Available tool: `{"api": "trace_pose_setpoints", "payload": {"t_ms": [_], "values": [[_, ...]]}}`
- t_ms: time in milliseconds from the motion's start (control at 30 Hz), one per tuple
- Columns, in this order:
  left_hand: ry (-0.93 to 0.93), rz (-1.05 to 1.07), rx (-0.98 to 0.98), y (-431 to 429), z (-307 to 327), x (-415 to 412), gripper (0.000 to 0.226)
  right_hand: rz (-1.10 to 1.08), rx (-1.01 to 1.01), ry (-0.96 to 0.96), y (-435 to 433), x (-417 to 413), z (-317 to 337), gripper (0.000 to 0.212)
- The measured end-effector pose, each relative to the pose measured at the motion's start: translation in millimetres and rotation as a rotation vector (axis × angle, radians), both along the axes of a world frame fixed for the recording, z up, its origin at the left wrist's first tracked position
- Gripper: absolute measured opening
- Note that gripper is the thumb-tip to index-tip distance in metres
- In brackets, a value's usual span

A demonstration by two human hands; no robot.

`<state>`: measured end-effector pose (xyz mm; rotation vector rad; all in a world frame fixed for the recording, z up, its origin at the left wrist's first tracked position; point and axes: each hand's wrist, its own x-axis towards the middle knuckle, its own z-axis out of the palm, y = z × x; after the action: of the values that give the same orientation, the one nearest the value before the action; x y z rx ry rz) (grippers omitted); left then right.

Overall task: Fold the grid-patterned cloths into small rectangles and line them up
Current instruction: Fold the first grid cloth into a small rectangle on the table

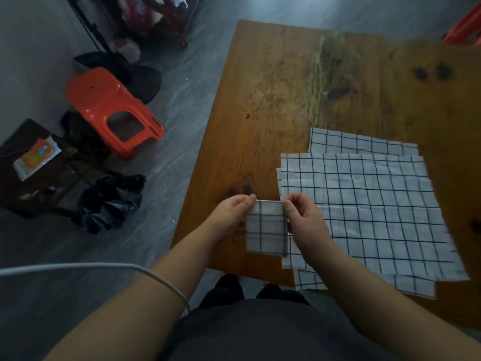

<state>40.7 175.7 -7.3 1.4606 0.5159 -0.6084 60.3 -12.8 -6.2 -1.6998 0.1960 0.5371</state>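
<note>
desk [260, 100]: right side was cut off by the picture's edge | pile of spread cloths [364, 204]: lower ones were mostly covered by the top one, count unclear, right edge blurred | left hand [231, 217]: fingertips were hidden behind the folded cloth [265, 230] | packet [37, 157]: print was too blurred to read

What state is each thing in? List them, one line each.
folded cloth: folded small, pinched at its top corners by both hands.
left hand: pinches the top left corner.
right hand: pinches the top right corner.
cloth pile: unfolded, flat, overlapping on the table.
black bag: crumpled on the floor.
</note>
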Motion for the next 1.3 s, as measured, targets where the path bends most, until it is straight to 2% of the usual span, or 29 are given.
{"api": "trace_pose_setpoints", "payload": {"t_ms": [67,167,300,433,533,633,767,1000,1100,1300], "values": [[-0.004,0.007,0.027,-15.5,6.7,-5.9,0.039,0.029,-0.004,-0.027,-10.2,1.4,8.2,0.01],[-0.106,0.099,0.101,-30.5,19.7,-12.8,0.029,0.068,0.025,-0.035,-22.2,2.6,18.8,0.013],[-0.187,0.189,0.18,-34.8,39.2,-20.8,0.022,0.185,0.078,0.094,-23.3,-1.5,30.2,0.021],[-0.222,0.272,0.253,-22.1,54.8,-33.3,0.019,0.275,0.054,0.059,-5.3,-9.0,37.5,0.019],[-0.174,0.368,0.199,-1.9,60.7,-47.5,0.024,0.295,0.032,0.029,19.1,-13.4,43.7,0.018],[-0.07,0.373,0.056,24.7,60.9,-70.2,0.034,0.31,0.002,-0.004,50.3,-20.1,49.2,0.017],[-0.108,0.427,-0.005,79.3,59.0,-108.8,0.025,0.381,0.007,-0.026,113.2,-39.3,56.8,0.01],[-0.314,0.658,0.163,242.0,69.2,-180.8,0.01,0.458,0.082,0.115,281.9,-101.5,68.3,0.014],[-0.337,0.681,0.213,317.9,74.7,-208.5,0.013,0.489,0.028,0.029,358.8,-122.9,69.0,0.012],[-0.293,0.802,0.127,409.7,74.7,-226.8,0.01,0.499,-0.002,-0.152,467.8,-131.4,71.7,0.008]]}}
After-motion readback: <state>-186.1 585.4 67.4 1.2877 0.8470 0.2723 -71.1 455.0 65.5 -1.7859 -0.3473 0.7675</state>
